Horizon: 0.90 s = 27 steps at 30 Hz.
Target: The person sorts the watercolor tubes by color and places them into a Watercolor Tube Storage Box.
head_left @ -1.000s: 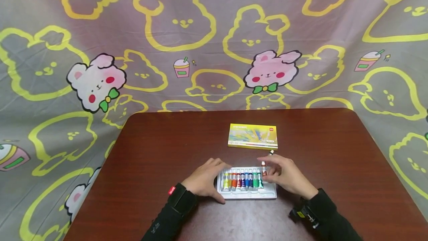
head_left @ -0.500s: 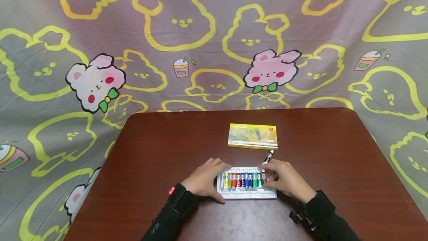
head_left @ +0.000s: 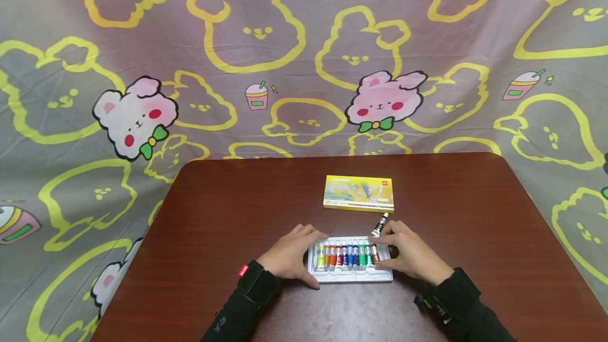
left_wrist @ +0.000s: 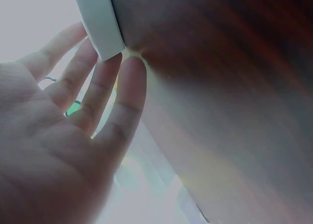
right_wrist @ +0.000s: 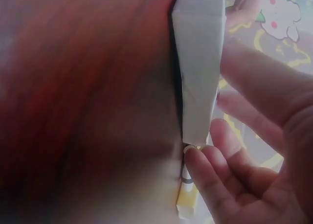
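Observation:
A white plastic tray (head_left: 351, 277) holds a row of several small paint tubes, from a yellow tube (head_left: 321, 256) at the left to a brown tube (head_left: 375, 253) at the right. My left hand (head_left: 293, 253) rests against the tray's left end, thumb at its near corner; in the left wrist view the extended fingertips touch the white wall. Over the tray's right end, my right hand (head_left: 412, 253) has thumb and index finger spread around the brown tube's place, without a visible pinch. A black paint tube (head_left: 380, 225) lies outside, behind the tray's far right corner.
A yellow paint box (head_left: 359, 193) lies flat behind the tray, close to the black tube's cap. Everything sits on a brown wooden table (head_left: 247, 194), with a patterned curtain (head_left: 304, 67) hanging behind its far edge.
The brown tube has gone down into the right end of the row, and my right thumb and index finger have spread apart and drawn slightly right. My left hand and the tray stay put.

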### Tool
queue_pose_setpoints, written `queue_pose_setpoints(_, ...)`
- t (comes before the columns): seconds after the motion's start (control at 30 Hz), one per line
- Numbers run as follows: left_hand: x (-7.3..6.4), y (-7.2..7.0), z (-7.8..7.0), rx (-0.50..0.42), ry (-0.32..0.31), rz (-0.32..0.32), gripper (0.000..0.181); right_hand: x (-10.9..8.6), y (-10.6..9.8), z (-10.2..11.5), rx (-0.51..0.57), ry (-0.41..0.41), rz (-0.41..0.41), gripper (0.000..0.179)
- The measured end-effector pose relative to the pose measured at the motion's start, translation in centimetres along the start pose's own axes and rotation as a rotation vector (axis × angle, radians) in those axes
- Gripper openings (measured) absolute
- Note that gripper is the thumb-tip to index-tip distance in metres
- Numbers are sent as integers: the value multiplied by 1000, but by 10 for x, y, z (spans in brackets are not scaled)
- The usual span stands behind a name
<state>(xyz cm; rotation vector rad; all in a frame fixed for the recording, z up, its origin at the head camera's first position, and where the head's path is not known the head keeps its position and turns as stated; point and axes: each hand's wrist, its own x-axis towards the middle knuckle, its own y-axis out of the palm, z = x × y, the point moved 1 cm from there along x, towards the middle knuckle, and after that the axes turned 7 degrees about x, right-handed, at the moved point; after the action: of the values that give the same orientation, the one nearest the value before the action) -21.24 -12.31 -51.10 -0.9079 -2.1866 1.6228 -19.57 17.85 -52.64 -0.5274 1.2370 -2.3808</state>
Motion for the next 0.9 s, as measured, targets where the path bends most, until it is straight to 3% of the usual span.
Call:
queue_pose_setpoints(0.3,1,0,-1,4,5,3,102,0,-2,3,-59,0,-22,56)
queue_pose_setpoints(0.53,0,0,0,11,-2,10,102,-2,-3,6,-115,5,9,52)
queue_pose_setpoints(0.77,1,1,1,8,-6,10,102,-1,-8,0,-55,18,41,53)
queue_pose_setpoints(0.9,1,1,1,8,-4,6,102,4,-14,-7,-14,86,-24,49)
